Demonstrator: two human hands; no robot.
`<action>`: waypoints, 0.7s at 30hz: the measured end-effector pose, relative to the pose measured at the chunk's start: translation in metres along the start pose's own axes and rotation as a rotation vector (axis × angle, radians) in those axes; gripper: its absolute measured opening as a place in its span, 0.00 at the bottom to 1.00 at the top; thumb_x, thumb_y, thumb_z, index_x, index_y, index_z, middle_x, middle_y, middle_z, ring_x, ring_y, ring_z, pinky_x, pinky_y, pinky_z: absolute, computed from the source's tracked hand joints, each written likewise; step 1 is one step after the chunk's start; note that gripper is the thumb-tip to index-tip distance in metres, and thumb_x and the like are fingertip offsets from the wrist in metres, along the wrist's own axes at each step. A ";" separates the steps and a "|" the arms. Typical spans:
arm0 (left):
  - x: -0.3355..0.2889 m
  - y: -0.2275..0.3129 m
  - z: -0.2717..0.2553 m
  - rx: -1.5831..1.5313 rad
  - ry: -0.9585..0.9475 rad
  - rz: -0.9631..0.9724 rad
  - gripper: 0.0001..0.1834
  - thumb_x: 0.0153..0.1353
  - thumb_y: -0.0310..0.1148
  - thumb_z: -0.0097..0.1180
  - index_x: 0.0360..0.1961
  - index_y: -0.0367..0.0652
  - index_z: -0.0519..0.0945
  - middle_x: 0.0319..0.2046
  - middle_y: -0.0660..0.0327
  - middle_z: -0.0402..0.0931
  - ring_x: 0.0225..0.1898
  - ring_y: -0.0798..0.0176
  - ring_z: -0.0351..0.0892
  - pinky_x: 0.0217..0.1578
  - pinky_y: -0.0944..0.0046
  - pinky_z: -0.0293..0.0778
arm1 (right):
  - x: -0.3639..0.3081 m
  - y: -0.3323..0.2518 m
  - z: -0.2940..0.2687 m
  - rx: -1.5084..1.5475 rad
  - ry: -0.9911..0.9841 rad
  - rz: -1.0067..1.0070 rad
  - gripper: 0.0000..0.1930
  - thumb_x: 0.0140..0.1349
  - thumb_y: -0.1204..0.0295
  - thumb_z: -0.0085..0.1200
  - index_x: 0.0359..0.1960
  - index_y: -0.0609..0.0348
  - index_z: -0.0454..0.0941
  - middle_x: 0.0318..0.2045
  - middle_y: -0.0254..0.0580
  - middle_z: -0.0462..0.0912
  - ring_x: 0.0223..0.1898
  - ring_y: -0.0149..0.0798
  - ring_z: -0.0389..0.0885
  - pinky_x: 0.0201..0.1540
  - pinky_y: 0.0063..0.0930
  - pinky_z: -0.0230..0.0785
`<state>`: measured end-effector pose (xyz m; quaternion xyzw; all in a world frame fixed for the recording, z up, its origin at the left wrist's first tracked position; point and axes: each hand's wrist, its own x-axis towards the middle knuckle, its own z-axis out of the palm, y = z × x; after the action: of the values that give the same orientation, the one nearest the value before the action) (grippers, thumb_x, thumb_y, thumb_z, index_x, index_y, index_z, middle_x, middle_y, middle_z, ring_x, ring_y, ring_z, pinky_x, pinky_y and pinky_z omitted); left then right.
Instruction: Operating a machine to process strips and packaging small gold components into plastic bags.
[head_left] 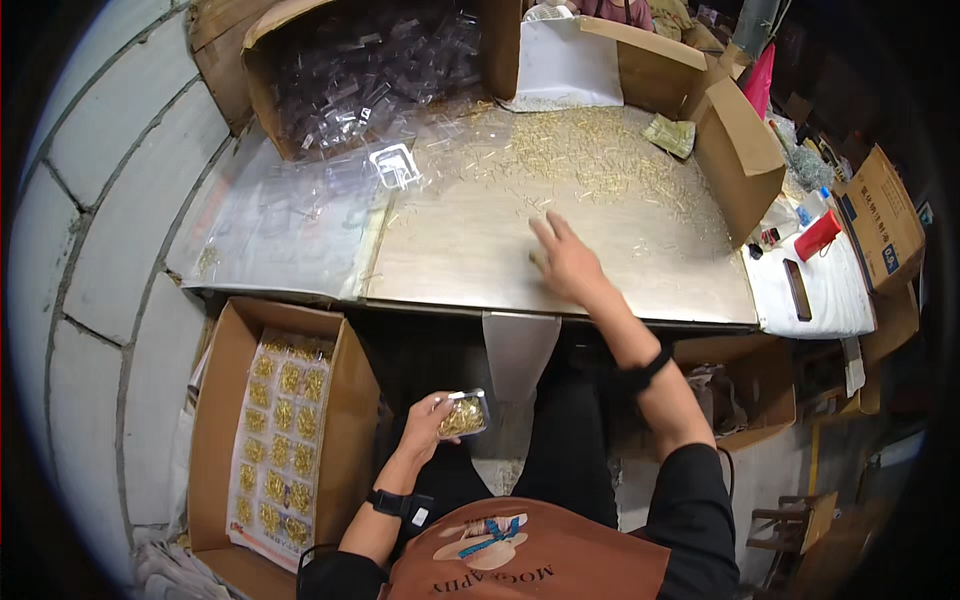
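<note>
My left hand (428,422) grips a small clear plastic tray (465,415) over my lap, already heaped with small gold metal pieces. My right hand (565,262) lies open, fingers spread, flat on the pale surface (480,270), seeming to gather pieces under it. Beyond it a wide scatter of loose gold pieces (590,155) remains, so I judge plenty of filling is left. A cardboard box (215,420) at my left already holds a sheet of filled trays (282,430); another box (262,75) at the back holds empty clear ones.
</note>
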<state>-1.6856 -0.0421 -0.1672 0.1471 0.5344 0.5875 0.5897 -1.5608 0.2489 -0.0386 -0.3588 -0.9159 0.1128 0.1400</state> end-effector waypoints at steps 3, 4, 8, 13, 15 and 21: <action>0.004 -0.020 -0.022 -0.093 -0.046 -0.097 0.18 0.68 0.40 0.41 0.45 0.35 0.74 0.32 0.56 0.79 0.28 0.64 0.82 0.20 0.68 0.79 | 0.069 0.019 0.005 0.034 -0.094 0.043 0.27 0.65 0.58 0.41 0.64 0.50 0.56 0.66 0.52 0.53 0.66 0.54 0.54 0.63 0.39 0.56; 0.006 -0.023 -0.022 -0.110 -0.059 -0.122 0.19 0.68 0.41 0.41 0.46 0.35 0.74 0.32 0.56 0.79 0.28 0.63 0.82 0.20 0.67 0.79 | 0.085 0.029 0.016 0.067 -0.112 0.021 0.27 0.65 0.58 0.41 0.64 0.50 0.56 0.66 0.51 0.54 0.66 0.54 0.54 0.64 0.39 0.55; 0.019 -0.036 -0.019 -0.126 -0.079 -0.165 0.21 0.68 0.44 0.41 0.45 0.36 0.74 0.33 0.55 0.80 0.29 0.63 0.82 0.22 0.65 0.80 | 0.092 0.035 0.044 -0.043 -0.139 -0.071 0.27 0.64 0.61 0.41 0.63 0.56 0.57 0.65 0.49 0.57 0.66 0.53 0.54 0.65 0.38 0.51; 0.032 -0.045 -0.007 -0.147 -0.119 -0.189 0.20 0.67 0.44 0.42 0.44 0.36 0.75 0.33 0.56 0.80 0.28 0.63 0.81 0.22 0.64 0.80 | 0.009 0.024 0.040 -0.029 -0.023 -0.166 0.23 0.63 0.65 0.42 0.60 0.60 0.63 0.62 0.50 0.62 0.65 0.50 0.57 0.65 0.37 0.52; 0.033 -0.047 -0.008 -0.150 -0.081 -0.182 0.20 0.67 0.43 0.42 0.44 0.36 0.75 0.33 0.56 0.80 0.28 0.64 0.81 0.22 0.63 0.79 | -0.023 0.029 0.017 0.131 0.019 -0.098 0.23 0.64 0.66 0.42 0.59 0.60 0.64 0.62 0.50 0.63 0.65 0.50 0.58 0.66 0.36 0.52; 0.029 -0.049 -0.006 -0.144 -0.094 -0.133 0.20 0.68 0.43 0.42 0.43 0.35 0.75 0.33 0.55 0.80 0.28 0.63 0.82 0.19 0.67 0.79 | -0.085 0.157 -0.028 0.040 0.467 0.561 0.24 0.66 0.63 0.40 0.60 0.65 0.62 0.62 0.55 0.62 0.64 0.50 0.59 0.66 0.36 0.50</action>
<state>-1.6721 -0.0332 -0.2224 0.0960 0.4712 0.5762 0.6609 -1.3935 0.3062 -0.0751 -0.6094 -0.7229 0.0797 0.3158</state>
